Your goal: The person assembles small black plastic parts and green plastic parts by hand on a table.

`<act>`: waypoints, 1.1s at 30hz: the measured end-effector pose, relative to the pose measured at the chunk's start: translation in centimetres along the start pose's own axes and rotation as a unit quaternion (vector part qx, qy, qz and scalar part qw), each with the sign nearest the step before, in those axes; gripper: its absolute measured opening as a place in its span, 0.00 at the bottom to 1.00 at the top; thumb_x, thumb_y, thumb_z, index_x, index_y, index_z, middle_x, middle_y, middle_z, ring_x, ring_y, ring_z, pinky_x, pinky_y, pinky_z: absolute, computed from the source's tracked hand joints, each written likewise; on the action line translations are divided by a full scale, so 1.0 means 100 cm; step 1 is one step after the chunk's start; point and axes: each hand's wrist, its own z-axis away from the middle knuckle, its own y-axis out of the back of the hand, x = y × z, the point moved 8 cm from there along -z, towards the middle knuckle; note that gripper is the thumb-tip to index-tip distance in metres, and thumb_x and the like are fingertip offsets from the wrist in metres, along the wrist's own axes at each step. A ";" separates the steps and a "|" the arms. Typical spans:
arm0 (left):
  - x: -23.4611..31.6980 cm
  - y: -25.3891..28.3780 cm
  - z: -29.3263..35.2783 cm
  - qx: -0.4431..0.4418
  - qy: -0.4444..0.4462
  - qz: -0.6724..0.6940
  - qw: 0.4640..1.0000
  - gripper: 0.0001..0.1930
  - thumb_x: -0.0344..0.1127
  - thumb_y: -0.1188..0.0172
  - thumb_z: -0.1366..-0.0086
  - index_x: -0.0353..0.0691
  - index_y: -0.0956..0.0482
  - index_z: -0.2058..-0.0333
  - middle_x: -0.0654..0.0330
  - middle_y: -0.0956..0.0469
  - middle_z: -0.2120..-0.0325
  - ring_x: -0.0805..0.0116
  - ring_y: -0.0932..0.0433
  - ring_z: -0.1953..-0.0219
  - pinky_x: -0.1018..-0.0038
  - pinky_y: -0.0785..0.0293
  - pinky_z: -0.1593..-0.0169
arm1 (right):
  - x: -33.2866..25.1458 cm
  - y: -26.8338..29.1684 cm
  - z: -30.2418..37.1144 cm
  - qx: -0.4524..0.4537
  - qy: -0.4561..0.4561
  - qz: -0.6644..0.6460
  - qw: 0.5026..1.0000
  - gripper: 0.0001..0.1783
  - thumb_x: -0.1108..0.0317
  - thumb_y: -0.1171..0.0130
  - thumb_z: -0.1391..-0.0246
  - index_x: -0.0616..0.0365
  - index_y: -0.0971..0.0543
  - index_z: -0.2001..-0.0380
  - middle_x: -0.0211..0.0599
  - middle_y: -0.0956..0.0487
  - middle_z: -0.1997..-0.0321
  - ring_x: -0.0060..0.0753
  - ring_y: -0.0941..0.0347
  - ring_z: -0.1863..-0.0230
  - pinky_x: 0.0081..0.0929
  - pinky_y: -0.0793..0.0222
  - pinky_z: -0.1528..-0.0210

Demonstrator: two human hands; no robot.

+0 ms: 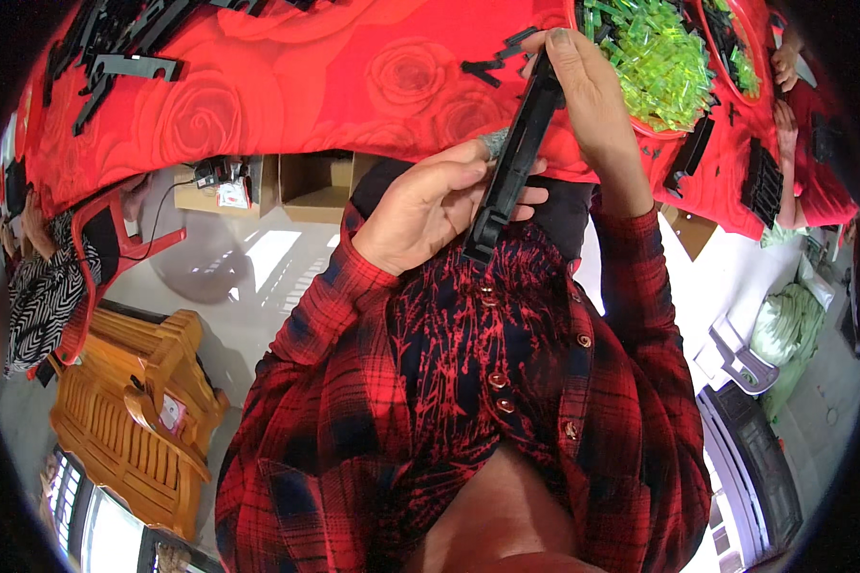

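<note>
A long, narrow black plastic part (518, 153) with a channel-like hollow slants between my two hands, above the near edge of the table. My left hand (432, 202) is closed around its lower half, with fingers behind it and the thumb along its side. At the upper end my right hand (588, 91) grips it between thumb and fingers; some of those fingers are hidden behind the part. Small black pieces (483, 72) lie on the tablecloth just left of my right hand. Beside that hand stands a red basin (661, 132) heaped with translucent yellow-green strips (655, 62).
Black parts (134, 67) are piled at the table's far left on the red rose-patterned cloth (258, 105). More black parts (763, 181) lie at the right, near another person's hands (785, 124). Below are a cardboard box (317, 186), a wooden chair (129, 420) and a plastic stool (741, 358).
</note>
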 end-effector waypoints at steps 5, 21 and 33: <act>0.001 0.007 0.005 0.080 -0.016 -0.151 0.985 0.27 0.32 0.54 0.32 0.28 0.41 0.37 0.46 0.27 0.46 0.55 0.23 0.47 0.65 0.27 0.42 | -0.006 -0.009 0.000 -0.006 0.010 0.024 1.000 0.24 0.52 0.58 0.28 0.65 0.25 0.58 0.35 0.25 0.70 0.28 0.28 0.65 0.27 0.32 0.59; 0.021 0.008 0.014 0.184 -0.050 -0.588 0.786 0.10 0.26 0.52 0.32 0.32 0.31 0.53 0.55 0.21 0.67 0.69 0.18 0.61 0.72 0.23 0.57 | -0.015 -0.024 0.000 -0.002 0.023 0.039 0.999 0.22 0.54 0.56 0.29 0.66 0.26 0.57 0.38 0.23 0.68 0.30 0.27 0.65 0.29 0.31 0.57; 0.012 0.017 0.015 0.188 -0.101 -0.193 0.958 0.15 0.25 0.52 0.33 0.31 0.30 0.48 0.59 0.22 0.61 0.69 0.19 0.59 0.73 0.23 0.53 | -0.022 -0.031 0.003 0.034 0.056 -0.032 0.997 0.21 0.56 0.59 0.27 0.61 0.23 0.57 0.28 0.25 0.69 0.17 0.33 0.66 0.19 0.36 0.62</act>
